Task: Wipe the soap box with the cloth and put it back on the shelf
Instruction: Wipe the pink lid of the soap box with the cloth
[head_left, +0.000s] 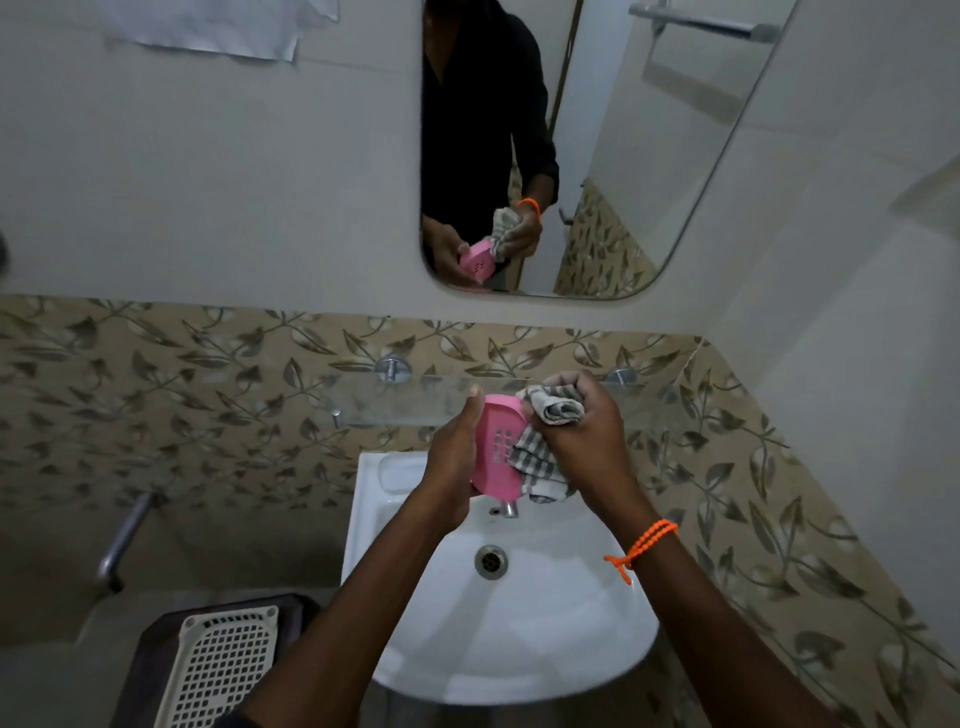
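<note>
head view: wiping step judged under way. gripped pink soap box (496, 444) in left hand (452, 462), tilted above sink (571, 649); rubbed its right side with checked cloth (537, 457) bunched in right hand (587, 441). next: likely finish, then set back on glass shelf (395, 402) just beyond. faucet (508, 506) below, mirror (649, 156) above.

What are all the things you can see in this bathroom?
soap box: one, pink, held over the sink
cloth: one, grey-white checked, pressed on the soap box
glass shelf: one, clear, on the wall behind the hands
sink: one, white, below
tap: one, silver, at the sink's back
mirror: one, above
basket: one, white, lower left
left hand: grips the soap box
right hand: grips the cloth
</note>
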